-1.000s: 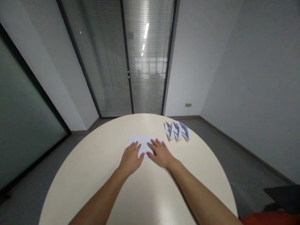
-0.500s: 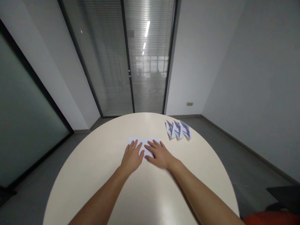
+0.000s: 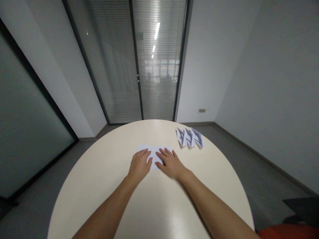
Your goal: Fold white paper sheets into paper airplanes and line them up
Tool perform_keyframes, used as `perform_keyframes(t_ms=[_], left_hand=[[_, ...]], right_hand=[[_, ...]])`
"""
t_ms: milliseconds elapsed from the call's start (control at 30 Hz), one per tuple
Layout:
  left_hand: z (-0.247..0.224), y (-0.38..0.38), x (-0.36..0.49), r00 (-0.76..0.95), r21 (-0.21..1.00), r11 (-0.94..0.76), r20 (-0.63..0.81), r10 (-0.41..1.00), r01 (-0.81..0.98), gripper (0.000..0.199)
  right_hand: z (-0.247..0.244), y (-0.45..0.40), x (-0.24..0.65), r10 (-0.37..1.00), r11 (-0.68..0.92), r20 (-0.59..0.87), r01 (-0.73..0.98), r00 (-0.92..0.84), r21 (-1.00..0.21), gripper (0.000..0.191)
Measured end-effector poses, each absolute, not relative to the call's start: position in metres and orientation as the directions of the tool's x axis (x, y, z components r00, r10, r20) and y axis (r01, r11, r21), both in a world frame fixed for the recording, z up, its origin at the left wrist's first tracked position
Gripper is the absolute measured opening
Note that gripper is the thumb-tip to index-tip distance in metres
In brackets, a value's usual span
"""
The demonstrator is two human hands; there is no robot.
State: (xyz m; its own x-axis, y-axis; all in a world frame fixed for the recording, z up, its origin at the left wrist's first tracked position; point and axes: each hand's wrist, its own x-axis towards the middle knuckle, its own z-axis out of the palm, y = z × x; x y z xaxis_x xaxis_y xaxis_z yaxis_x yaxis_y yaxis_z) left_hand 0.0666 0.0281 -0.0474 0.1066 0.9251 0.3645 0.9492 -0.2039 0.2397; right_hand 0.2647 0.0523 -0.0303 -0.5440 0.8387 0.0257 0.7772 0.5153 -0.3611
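Note:
A white sheet of paper lies flat on the round cream table, partly covered by both hands. My left hand rests palm down over the sheet's left part, thumb apart from the other fingers. On its right part lies my right hand, flat with its fingers spread. A narrow strip of paper shows between the two thumbs. Neither hand grips anything.
Three folded paper pieces with dark printing stand in a row near the table's far right edge. Beyond the table are a glass partition with blinds and a wall socket. Something red shows at the lower right.
The left hand's fingers have drawn closer together and turned a little to the right. The right hand and the sheet have shifted slightly rightward.

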Motion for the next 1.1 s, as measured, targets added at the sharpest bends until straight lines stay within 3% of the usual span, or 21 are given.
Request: perform_keyframes(t_ms=[300,600,867,1100], left_hand=[[-0.050,0.027,0.070,0.136,0.235,-0.222,0.332,0.933,0.946,0.041],[-0.045,0.027,0.066,0.126,0.256,-0.218,0.330,0.935,0.942,0.035],[-0.049,0.022,0.070,0.157,0.262,-0.215,0.226,0.961,0.941,0.046],[-0.050,0.029,0.059,0.172,0.276,-0.259,0.304,0.937,0.926,0.037]], right_hand=[[-0.031,0.053,0.265,0.860,0.485,0.023,0.804,-0.509,-0.343,0.068],[-0.025,0.052,0.278,0.818,0.518,-0.070,0.786,-0.570,-0.338,0.096],[-0.029,0.054,0.278,0.846,0.478,-0.065,0.806,-0.530,-0.349,0.092],[-0.018,0.054,0.292,0.772,0.556,-0.096,0.740,-0.629,-0.379,0.096]])
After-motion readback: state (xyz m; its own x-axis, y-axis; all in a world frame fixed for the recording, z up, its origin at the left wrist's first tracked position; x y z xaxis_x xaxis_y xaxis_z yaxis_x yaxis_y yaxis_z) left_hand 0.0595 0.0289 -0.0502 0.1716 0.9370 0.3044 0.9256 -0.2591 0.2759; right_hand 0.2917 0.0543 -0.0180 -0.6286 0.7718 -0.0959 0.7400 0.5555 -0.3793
